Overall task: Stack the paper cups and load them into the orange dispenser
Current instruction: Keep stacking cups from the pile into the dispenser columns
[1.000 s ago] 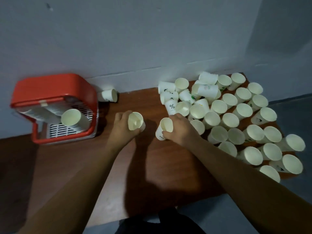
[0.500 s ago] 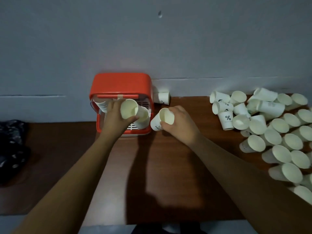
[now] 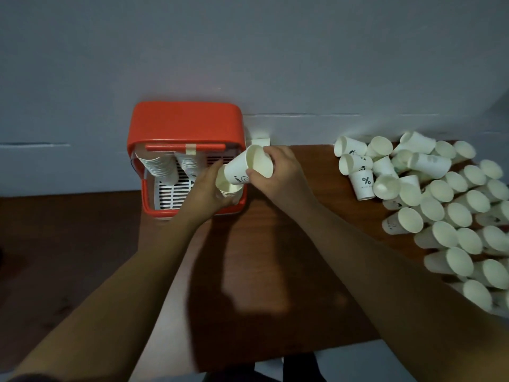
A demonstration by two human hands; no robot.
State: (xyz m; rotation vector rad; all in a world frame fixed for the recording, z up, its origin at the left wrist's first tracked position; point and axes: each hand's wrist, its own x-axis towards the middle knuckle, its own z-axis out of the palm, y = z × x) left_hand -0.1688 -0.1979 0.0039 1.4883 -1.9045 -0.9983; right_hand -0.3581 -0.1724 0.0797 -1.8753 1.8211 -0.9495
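Two hands meet at the orange dispenser: the right hand grips a paper cup, base tilted toward the stack closed in the left hand, likely to nest; loose cups crowd the counter

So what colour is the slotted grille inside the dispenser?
White, with dark slots, framed by the orange dispenser; the grille shows in the head view.
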